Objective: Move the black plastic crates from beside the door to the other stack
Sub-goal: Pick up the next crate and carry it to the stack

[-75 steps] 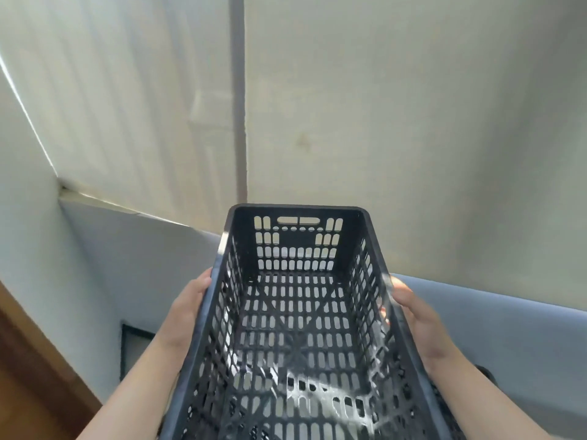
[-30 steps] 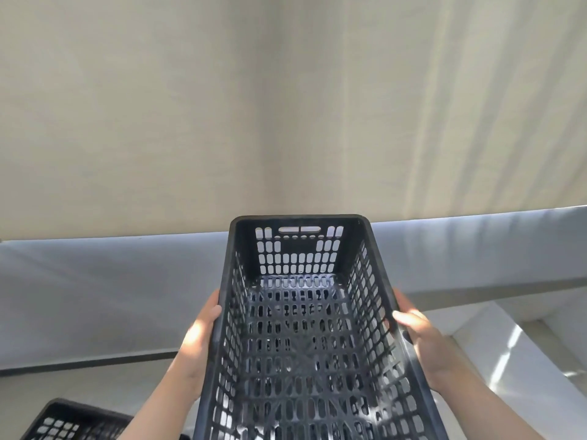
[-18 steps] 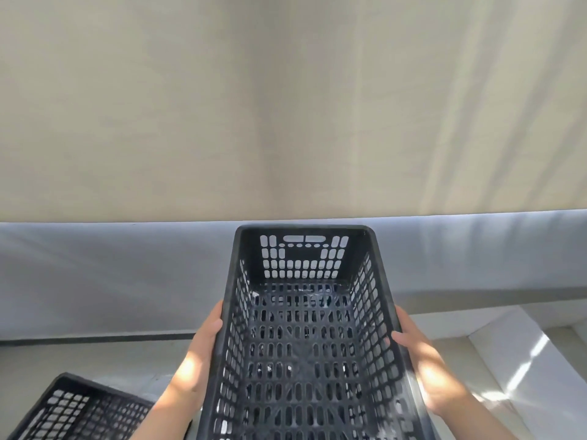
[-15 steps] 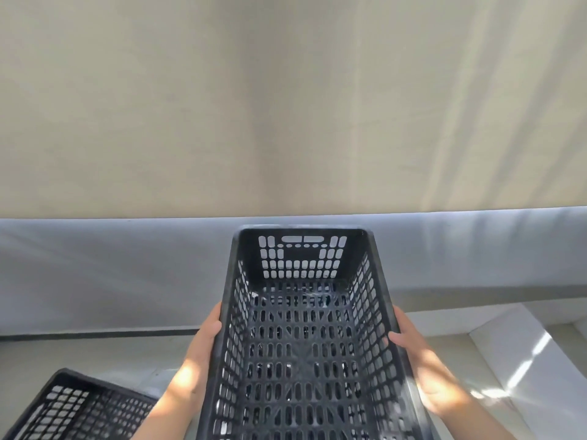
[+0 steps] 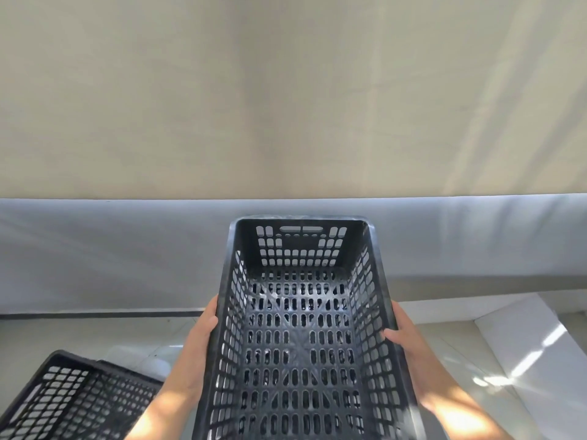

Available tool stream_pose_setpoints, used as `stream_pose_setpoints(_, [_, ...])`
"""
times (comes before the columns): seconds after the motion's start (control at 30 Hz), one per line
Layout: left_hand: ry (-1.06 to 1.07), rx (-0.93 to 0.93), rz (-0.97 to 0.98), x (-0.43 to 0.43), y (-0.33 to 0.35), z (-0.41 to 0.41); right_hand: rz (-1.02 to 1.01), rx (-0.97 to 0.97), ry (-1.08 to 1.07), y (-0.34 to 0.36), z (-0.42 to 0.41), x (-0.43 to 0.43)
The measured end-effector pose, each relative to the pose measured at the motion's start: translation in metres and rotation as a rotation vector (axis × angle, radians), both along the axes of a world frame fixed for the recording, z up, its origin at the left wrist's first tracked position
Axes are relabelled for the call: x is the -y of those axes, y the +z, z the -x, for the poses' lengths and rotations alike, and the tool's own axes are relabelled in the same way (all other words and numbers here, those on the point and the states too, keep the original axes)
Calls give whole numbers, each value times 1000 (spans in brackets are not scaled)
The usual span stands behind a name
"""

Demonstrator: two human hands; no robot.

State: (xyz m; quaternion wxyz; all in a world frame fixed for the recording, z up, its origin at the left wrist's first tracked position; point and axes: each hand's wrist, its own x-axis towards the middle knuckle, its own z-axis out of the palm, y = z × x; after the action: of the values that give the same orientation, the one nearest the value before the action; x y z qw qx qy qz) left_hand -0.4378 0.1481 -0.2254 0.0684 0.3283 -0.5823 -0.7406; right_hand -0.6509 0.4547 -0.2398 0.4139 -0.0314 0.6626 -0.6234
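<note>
A: What lies beyond the grip?

B: Biggest first: a beige wall (image 5: pixel 286 90) fills the view above and ahead of it, with a grey band along its foot. Lower down is pale floor (image 5: pixel 152 335), sunlit off to the right of the grip.

A: And the stack?

B: Below and left of the grip a second black crate (image 5: pixel 63 398) shows, cut by the frame edge. I'd judge it the destination, though what it sits on is out of view.

A: The carried one?

B: The black plastic crate (image 5: pixel 301 338) hangs between both hands, open top toward the camera, empty. The left hand (image 5: pixel 200 344) presses its left long wall; the right hand (image 5: pixel 409 354) clasps the opposite rim, thumb hooked inside. Both are closed on it.

A: How will it handle?

B: Probably light and stiff, being perforated plastic. The smooth walls may slip, so the rim or the handle slot at the far end looks like the surer hold.
</note>
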Motion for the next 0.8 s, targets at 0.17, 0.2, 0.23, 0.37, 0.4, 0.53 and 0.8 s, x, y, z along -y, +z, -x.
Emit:
stream_pose_setpoints(0.17, [8,9,-7,5,-9,5,30,6,-6,-9,3,0])
stream_pose_setpoints(0.2, [19,5,-12,5,-9,5,37,13,-10,-9,3,1])
stream_pose_setpoints(0.23, [22,-4,-20,5,-9,5,41,15,-9,-9,3,1])
stream_pose_setpoints(0.37, [12,-22,-10,2,-4,1,41,6,-7,-7,1,0])
stream_pose_setpoints(0.4, [13,-21,0,1,-2,1,46,7,-13,-6,1,0])
stream_pose_setpoints(0.53, [21,-11,51,-3,2,0,42,-32,-1,3,-1,3])
stream_pose_setpoints(0.8, [37,100,199,-8,5,0,21,-52,-33,6,-3,3])
